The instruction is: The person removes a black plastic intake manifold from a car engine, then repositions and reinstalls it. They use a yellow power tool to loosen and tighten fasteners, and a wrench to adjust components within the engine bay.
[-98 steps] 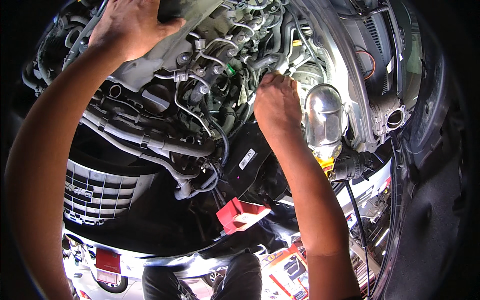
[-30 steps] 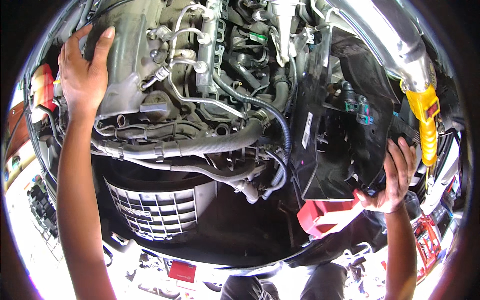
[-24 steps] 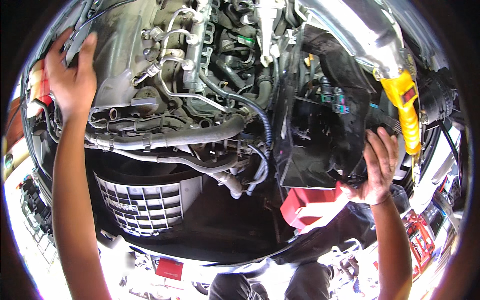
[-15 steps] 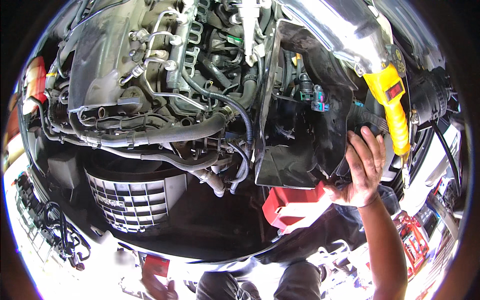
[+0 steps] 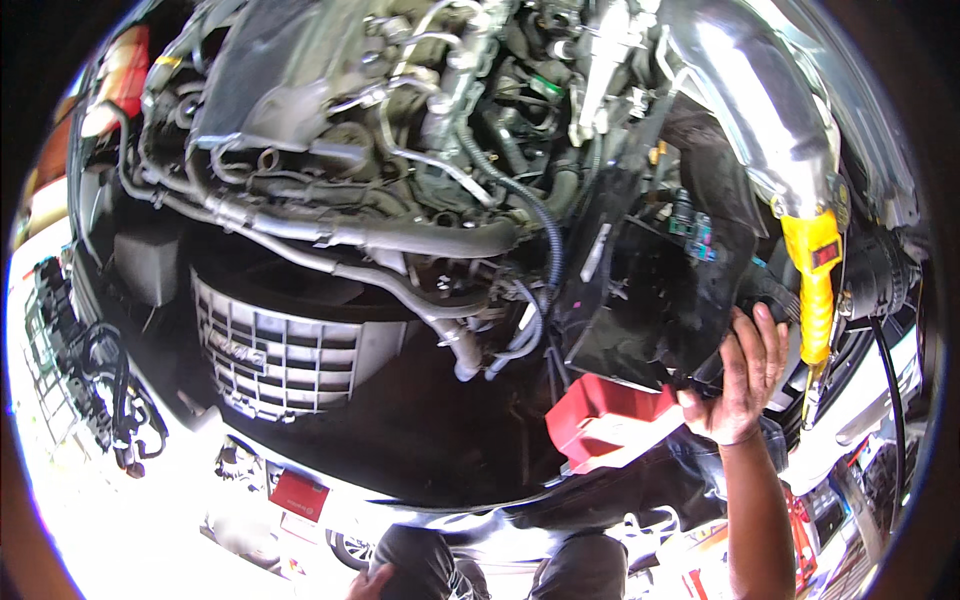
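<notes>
My right hand (image 5: pixel 740 385) grips the side of the black plastic housing (image 5: pixel 630 330), with long fingers over its right edge and the thumb beside a red plastic piece (image 5: pixel 595 420). Coloured connectors (image 5: pixel 695 235) show inside the housing. Just right of it hangs a work lamp with a silver body and yellow handle (image 5: pixel 815 290). My left hand (image 5: pixel 365 585) is low at the bottom edge, beside a dark-clad leg (image 5: pixel 405 555), mostly out of view, so its grip cannot be made out.
The engine's cover (image 5: pixel 260 80), pipes and hoses (image 5: pixel 430 235) fill the upper middle. A pale grille (image 5: pixel 275 360) sits in the dark front cavity. A red-and-white container (image 5: pixel 120 75) is at the upper left, and a black cable (image 5: pixel 890 400) hangs at the right.
My left hand has left the engine cover and dropped to the bottom edge. My right hand moved from among the pipes to the black housing and stays there. The view has shifted.
</notes>
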{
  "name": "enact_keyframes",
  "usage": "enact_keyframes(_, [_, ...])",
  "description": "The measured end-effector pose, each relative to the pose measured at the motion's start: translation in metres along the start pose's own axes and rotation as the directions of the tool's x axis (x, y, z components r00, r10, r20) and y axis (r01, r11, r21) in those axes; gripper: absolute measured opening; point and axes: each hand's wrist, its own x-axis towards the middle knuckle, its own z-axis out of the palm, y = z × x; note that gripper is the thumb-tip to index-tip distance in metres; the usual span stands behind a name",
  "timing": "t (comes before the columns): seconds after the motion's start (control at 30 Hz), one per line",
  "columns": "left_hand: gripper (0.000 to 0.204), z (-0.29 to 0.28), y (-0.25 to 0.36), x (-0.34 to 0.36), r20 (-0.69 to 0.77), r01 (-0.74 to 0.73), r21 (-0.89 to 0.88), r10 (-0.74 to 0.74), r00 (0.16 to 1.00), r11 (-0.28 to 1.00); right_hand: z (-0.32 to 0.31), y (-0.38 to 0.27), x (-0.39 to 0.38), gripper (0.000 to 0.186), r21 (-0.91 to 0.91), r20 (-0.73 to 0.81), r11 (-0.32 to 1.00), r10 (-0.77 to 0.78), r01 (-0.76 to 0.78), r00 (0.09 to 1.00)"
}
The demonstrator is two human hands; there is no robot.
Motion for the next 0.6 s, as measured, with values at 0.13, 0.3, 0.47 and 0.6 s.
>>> enact_keyframes(0.13, [0.112, 0.007, 0.015, -0.017, -0.151, 0.026, 0.328, 0.025, 0.988, 0.944, 0.001, -0.001, 0.000, 0.065, -0.070, 0.033, 0.998, -0.002, 0.004, 0.999])
enact_keyframes(0.3, [0.075, -0.009, -0.017, 0.002, -0.075, -0.324, -0.009, 0.323, 0.944, 0.946, 0.001, -0.003, 0.003, 0.063, -0.093, 0.043, 0.995, -0.038, 0.042, 0.998])
enact_keyframes(0.47, [0.056, -0.035, -0.122, 0.055, 0.062, -0.308, -0.614, 0.433, 0.899, 0.727, 0.001, -0.004, 0.006, 0.067, -0.158, 0.094, 0.986, -0.032, 0.047, 0.995])
enact_keyframes(0.6, [0.073, -0.033, -0.154, 0.076, 0.380, 0.141, -0.564, 0.104, 0.919, 0.814, 0.003, -0.005, 0.008, 0.067, -0.133, 0.046, 0.989, -0.063, 0.069, 0.997])
